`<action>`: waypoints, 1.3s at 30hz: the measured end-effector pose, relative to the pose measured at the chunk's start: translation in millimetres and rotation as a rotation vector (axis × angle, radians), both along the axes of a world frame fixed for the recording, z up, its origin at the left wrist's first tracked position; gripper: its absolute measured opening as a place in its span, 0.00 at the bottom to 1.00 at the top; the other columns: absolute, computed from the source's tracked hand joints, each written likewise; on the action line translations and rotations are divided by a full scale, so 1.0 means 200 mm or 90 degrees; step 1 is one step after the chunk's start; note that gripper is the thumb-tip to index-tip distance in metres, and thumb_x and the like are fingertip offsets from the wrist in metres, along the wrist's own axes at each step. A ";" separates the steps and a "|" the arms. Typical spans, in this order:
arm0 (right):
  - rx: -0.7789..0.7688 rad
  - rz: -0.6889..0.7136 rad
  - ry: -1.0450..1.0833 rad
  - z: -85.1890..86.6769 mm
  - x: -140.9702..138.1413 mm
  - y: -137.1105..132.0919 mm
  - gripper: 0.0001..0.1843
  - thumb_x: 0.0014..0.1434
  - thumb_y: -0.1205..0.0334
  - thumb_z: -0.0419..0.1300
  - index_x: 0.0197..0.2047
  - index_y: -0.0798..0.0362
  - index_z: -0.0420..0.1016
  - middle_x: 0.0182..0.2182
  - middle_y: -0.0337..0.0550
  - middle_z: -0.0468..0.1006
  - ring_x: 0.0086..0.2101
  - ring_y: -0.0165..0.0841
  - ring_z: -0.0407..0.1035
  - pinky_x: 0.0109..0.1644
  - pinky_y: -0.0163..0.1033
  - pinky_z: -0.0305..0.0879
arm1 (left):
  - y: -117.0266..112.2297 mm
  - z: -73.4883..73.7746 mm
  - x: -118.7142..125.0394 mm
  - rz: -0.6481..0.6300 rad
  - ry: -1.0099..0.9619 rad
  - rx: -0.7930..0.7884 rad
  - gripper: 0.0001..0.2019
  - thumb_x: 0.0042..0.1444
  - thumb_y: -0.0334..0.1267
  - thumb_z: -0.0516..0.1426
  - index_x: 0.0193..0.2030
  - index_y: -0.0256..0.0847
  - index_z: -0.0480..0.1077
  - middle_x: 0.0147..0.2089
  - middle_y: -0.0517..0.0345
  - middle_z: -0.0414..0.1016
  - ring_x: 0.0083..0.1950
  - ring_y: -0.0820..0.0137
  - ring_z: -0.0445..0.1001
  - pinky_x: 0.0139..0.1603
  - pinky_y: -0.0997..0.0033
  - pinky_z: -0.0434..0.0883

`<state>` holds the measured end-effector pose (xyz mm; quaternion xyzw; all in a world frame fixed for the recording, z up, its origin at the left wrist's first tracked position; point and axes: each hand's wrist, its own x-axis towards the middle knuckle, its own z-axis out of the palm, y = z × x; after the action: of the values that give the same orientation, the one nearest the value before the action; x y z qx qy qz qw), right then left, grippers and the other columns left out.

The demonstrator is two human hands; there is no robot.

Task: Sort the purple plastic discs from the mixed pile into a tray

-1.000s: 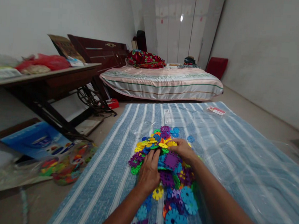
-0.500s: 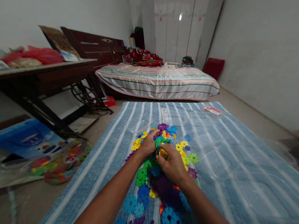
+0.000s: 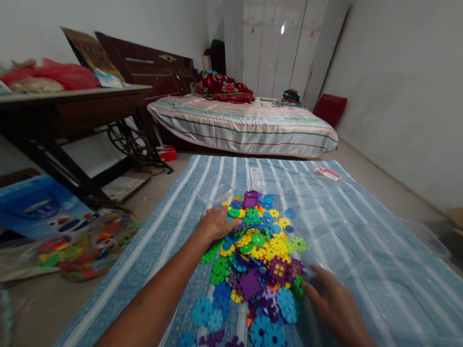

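A heap of flat plastic interlocking building discs (image 3: pixel 258 239) in yellow, green, blue and purple lies on a blue-and-white striped cloth. My left hand (image 3: pixel 216 225) rests against the heap's left edge, thumb stretched over the discs and apart from the fingers, with nothing seen in its grasp. At the lower right edge, my right hand (image 3: pixel 332 299) is slightly blurred, its thumb and fingers apart. Its thumb is close to a green disc (image 3: pixel 298 288); whether they touch is unclear. Purple square pieces (image 3: pixel 249 283) lie between the hands. Large blue discs (image 3: pixel 274 340) lie nearer me.
Transparent plastic packaging (image 3: pixel 399 296) is spread over the cloth (image 3: pixel 158 242) on the right. A red-and-white card (image 3: pixel 327 173) lies at its far right. On the floor at left is a clear bag of colourful pieces (image 3: pixel 91 254). A bed (image 3: pixel 245 125) stands beyond.
My hands have moved apart: the right drew back toward me and to the right, off the yellow discs. The left shifted slightly left. More of the heap shows now.
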<state>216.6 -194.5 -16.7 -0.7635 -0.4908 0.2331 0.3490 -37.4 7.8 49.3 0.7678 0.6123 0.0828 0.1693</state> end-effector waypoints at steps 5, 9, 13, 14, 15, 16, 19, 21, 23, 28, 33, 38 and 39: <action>-0.007 0.042 0.194 -0.02 -0.09 0.07 0.33 0.51 0.45 0.60 0.56 0.54 0.69 0.36 0.47 0.81 0.37 0.42 0.76 0.41 0.44 0.71 | -0.03 -0.05 0.02 -0.008 0.078 -0.014 0.41 0.48 0.67 0.51 0.62 0.40 0.62 0.60 0.37 0.67 0.60 0.43 0.64 0.55 0.51 0.64; 0.030 0.027 0.289 0.02 -0.20 0.20 0.34 0.46 0.48 0.63 0.55 0.57 0.69 0.36 0.47 0.81 0.37 0.43 0.76 0.41 0.44 0.71 | -0.08 -0.06 0.09 -0.062 0.045 -0.010 0.40 0.48 0.68 0.50 0.58 0.38 0.65 0.59 0.38 0.69 0.60 0.43 0.64 0.56 0.50 0.63; 0.069 -0.030 0.373 0.02 -0.27 0.32 0.35 0.40 0.52 0.67 0.52 0.56 0.71 0.42 0.49 0.79 0.43 0.44 0.74 0.47 0.45 0.70 | -0.15 -0.05 0.16 -0.094 0.003 -0.011 0.38 0.49 0.67 0.51 0.57 0.37 0.67 0.58 0.38 0.70 0.59 0.46 0.66 0.58 0.53 0.62; 0.072 -0.047 0.407 0.01 -0.29 0.34 0.36 0.39 0.53 0.68 0.53 0.56 0.71 0.42 0.48 0.79 0.44 0.44 0.74 0.48 0.45 0.70 | -0.16 -0.06 0.18 -0.096 -0.006 -0.012 0.38 0.49 0.66 0.52 0.57 0.37 0.67 0.58 0.39 0.70 0.60 0.48 0.66 0.59 0.54 0.61; 0.072 -0.062 0.450 0.01 -0.30 0.35 0.37 0.39 0.54 0.68 0.54 0.56 0.70 0.42 0.47 0.79 0.43 0.43 0.74 0.48 0.44 0.70 | -0.17 -0.06 0.20 -0.095 -0.014 -0.013 0.38 0.49 0.66 0.52 0.58 0.37 0.66 0.59 0.39 0.70 0.60 0.48 0.66 0.59 0.55 0.61; 0.072 -0.071 0.500 0.00 -0.32 0.37 0.38 0.39 0.55 0.69 0.55 0.55 0.69 0.41 0.46 0.79 0.42 0.42 0.74 0.47 0.44 0.71 | -0.18 -0.06 0.21 -0.094 -0.023 -0.014 0.38 0.49 0.65 0.52 0.58 0.37 0.66 0.59 0.39 0.69 0.61 0.48 0.66 0.60 0.55 0.61; 0.079 -0.077 0.668 0.00 -0.37 0.40 0.42 0.39 0.56 0.70 0.58 0.53 0.66 0.38 0.42 0.79 0.38 0.39 0.75 0.44 0.42 0.71 | -0.20 -0.07 0.26 -0.098 -0.075 -0.026 0.36 0.50 0.61 0.54 0.59 0.36 0.66 0.60 0.39 0.68 0.62 0.50 0.65 0.61 0.56 0.61; 0.098 -0.075 0.759 0.02 -0.40 0.42 0.44 0.39 0.58 0.71 0.60 0.52 0.63 0.35 0.40 0.78 0.35 0.37 0.75 0.42 0.41 0.71 | -0.19 -0.08 0.27 -0.096 -0.140 -0.041 0.33 0.51 0.58 0.55 0.58 0.37 0.67 0.61 0.41 0.68 0.62 0.52 0.65 0.61 0.57 0.62; 0.127 -0.076 0.793 0.06 -0.44 0.44 0.45 0.38 0.59 0.71 0.61 0.51 0.62 0.36 0.39 0.79 0.35 0.36 0.74 0.43 0.41 0.70 | -0.18 -0.08 0.28 -0.080 -0.218 -0.068 0.30 0.52 0.55 0.56 0.56 0.37 0.68 0.59 0.44 0.70 0.61 0.53 0.66 0.61 0.57 0.63; 0.208 -0.052 0.678 0.17 -0.52 0.50 0.43 0.40 0.60 0.70 0.60 0.52 0.64 0.35 0.39 0.78 0.36 0.35 0.73 0.46 0.42 0.69 | -0.10 -0.04 0.27 -0.071 -0.431 -0.153 0.26 0.49 0.55 0.58 0.47 0.36 0.72 0.46 0.50 0.76 0.50 0.58 0.73 0.53 0.60 0.68; 0.219 0.041 0.519 0.24 -0.59 0.46 0.39 0.47 0.58 0.66 0.62 0.50 0.63 0.43 0.43 0.78 0.42 0.37 0.72 0.50 0.44 0.68 | 0.00 0.03 0.29 -0.100 -0.550 -0.307 0.24 0.49 0.59 0.58 0.37 0.36 0.72 0.33 0.58 0.73 0.33 0.70 0.71 0.36 0.70 0.69; 0.242 0.202 0.337 0.28 -0.57 0.38 0.22 0.52 0.58 0.63 0.51 0.50 0.74 0.41 0.42 0.78 0.40 0.35 0.72 0.45 0.40 0.69 | 0.05 0.04 0.25 -0.070 -0.433 -0.165 0.24 0.49 0.59 0.56 0.35 0.36 0.72 0.30 0.60 0.71 0.35 0.69 0.70 0.34 0.72 0.66; 0.260 0.232 0.288 0.28 -0.54 0.40 0.16 0.54 0.58 0.61 0.46 0.50 0.76 0.38 0.42 0.78 0.38 0.34 0.72 0.43 0.39 0.69 | 0.05 0.03 0.23 -0.058 -0.410 -0.136 0.24 0.49 0.58 0.55 0.35 0.36 0.73 0.29 0.60 0.71 0.35 0.68 0.70 0.33 0.72 0.66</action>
<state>108.1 -114.2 39.4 -0.5067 -0.5661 0.3516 0.5470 9.2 17.3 56.3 0.7069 0.4976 0.2485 0.4369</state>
